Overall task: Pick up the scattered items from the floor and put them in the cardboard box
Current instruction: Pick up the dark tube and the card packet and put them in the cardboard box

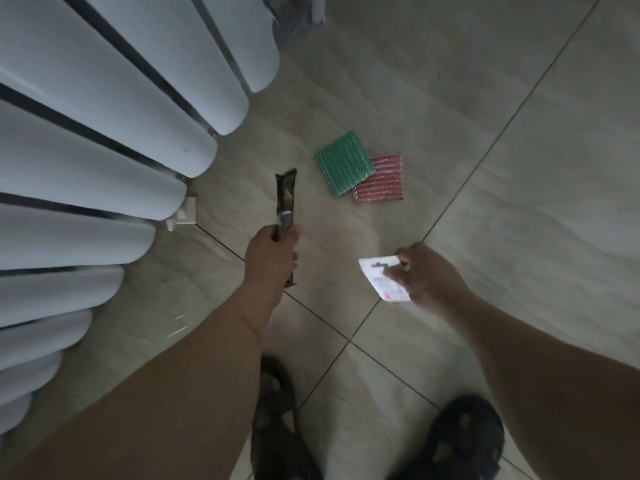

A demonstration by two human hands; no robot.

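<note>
Left grip (272, 252) curls round a dark slim packet (286, 199) close by the radiator (104, 140); right grip (426, 275) pinches a white card pack (381, 278). Both full, so reaching for the green pad (343, 162) and red pad (382, 183) on the floor (519, 202) risks a drop. Open tiles lie rightward; no cardboard box in sight.

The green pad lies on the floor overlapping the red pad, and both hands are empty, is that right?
Not quite. The head view shows the left hand gripping a dark packet and the right hand holding a white card. The green pad does overlap the red pad on the floor.
</note>
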